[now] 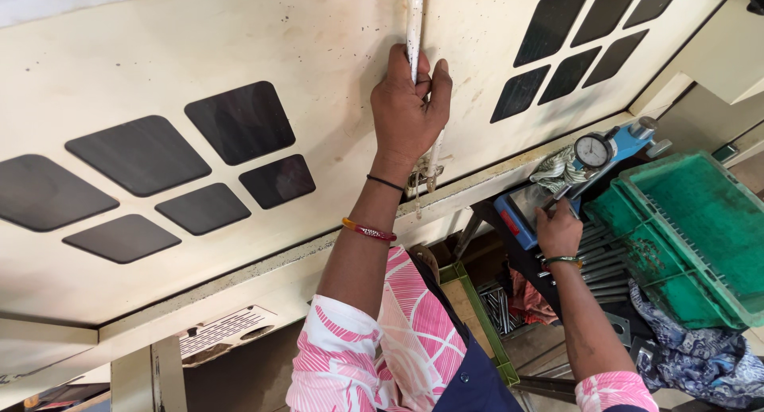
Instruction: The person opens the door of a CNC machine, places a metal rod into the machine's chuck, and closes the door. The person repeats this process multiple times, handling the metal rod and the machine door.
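Note:
My left hand [410,109] is closed around a white bar handle [414,22] on a cream machine door [318,54] with dark diamond-shaped windows. My right hand [559,229] reaches down to a blue gauge stand [525,209] and grips a small metal part by its flat plate. A round dial indicator [593,151] stands on the blue arm just beyond that hand. Both wrists wear thread bands, and the sleeves are pink and white.
A green plastic crate [700,237] sits at the right, with a row of long metal rods [601,261] beside it. A green tray [477,316] with more rods lies lower down. Patterned cloth [700,356] lies at the bottom right, and a rag [557,169] sits near the gauge.

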